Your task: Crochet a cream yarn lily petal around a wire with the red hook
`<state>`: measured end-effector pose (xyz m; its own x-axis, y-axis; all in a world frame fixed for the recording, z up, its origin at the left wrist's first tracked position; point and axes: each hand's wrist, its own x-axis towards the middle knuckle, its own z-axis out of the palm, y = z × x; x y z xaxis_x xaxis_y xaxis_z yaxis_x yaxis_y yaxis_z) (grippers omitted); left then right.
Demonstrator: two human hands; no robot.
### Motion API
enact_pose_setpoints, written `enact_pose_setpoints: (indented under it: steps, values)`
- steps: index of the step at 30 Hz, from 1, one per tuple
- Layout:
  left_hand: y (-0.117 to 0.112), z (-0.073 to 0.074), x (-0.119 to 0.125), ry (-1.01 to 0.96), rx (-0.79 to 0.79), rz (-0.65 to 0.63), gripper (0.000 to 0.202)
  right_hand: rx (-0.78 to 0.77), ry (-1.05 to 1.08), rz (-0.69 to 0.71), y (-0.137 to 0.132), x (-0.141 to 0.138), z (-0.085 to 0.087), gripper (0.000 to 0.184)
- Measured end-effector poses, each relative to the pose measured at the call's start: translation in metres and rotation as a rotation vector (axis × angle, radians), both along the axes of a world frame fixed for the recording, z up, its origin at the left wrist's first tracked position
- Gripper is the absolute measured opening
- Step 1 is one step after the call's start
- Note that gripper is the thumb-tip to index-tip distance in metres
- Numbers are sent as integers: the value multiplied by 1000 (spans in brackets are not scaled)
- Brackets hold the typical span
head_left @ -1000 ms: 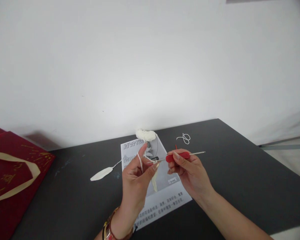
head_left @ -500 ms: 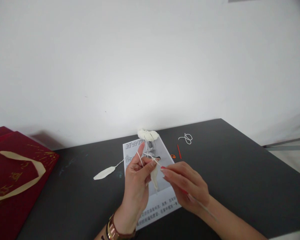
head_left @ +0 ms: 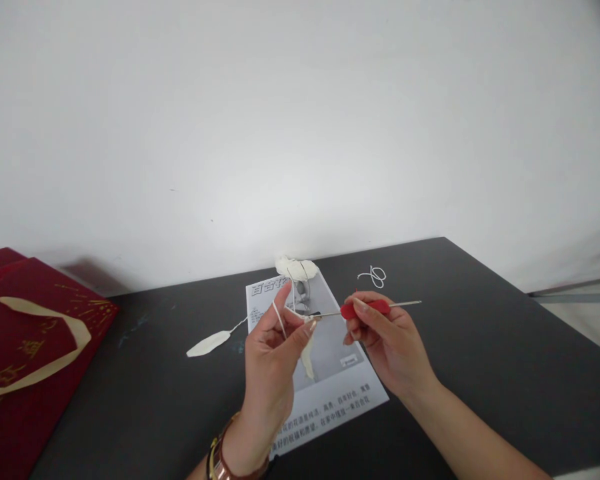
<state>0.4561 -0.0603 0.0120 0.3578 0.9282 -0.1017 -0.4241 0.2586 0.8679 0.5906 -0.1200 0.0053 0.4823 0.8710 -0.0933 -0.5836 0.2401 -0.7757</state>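
My left hand [head_left: 270, 353] is raised over a printed instruction sheet [head_left: 330, 373], thumb and fingers pinched on a cream crocheted petal [head_left: 308, 353] that hangs below them, with cream yarn [head_left: 279, 319] looped over the index finger. My right hand [head_left: 387, 340] grips a crochet hook with a red handle [head_left: 367, 308]; the metal tip points left into the work at my left thumb. The yarn runs back to a small cream yarn ball [head_left: 296, 268] at the sheet's far edge.
A finished cream petal [head_left: 209, 344] lies on the dark table [head_left: 480, 353] left of the sheet. A loose loop of white yarn [head_left: 373, 275] lies behind my right hand. A dark red gift bag with a cream ribbon handle [head_left: 25, 347] lies at the left. A white wall stands behind.
Half a second ago my right hand was lower with the hook pointing down to the right. It has risen and turned the hook level, tip back into the work. The left hand barely moved.
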Motion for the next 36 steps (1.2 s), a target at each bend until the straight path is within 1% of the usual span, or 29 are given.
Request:
enact_pose_setpoints:
  steps: [5,8,13,15,18,23,27,30,36]
  values:
    - [-2,-1,0,17,70,14,57,10,-64,-6,-1,0,2,13]
    - [-3,-2,0,46,133,29,58,-5,-97,-36,0,-1,1,14]
    - [-3,-2,1,59,182,31,59,-14,-67,-55,0,0,0,15]
    - [-2,-2,0,61,180,34,60,-1,-91,-37,0,2,2,15]
    - [-2,-1,0,73,209,36,60,45,-150,-17,-1,5,3,20]
    - [-4,-5,-1,138,322,57,57,92,-286,-60,-5,9,4,21]
    - [-6,-6,0,187,397,107,55,105,-307,-82,-6,8,4,24]
    - [-8,-6,0,196,406,131,54,94,-286,-89,-5,7,4,26]
    - [-8,-5,-1,177,374,120,55,101,-316,-132,-7,4,2,24]
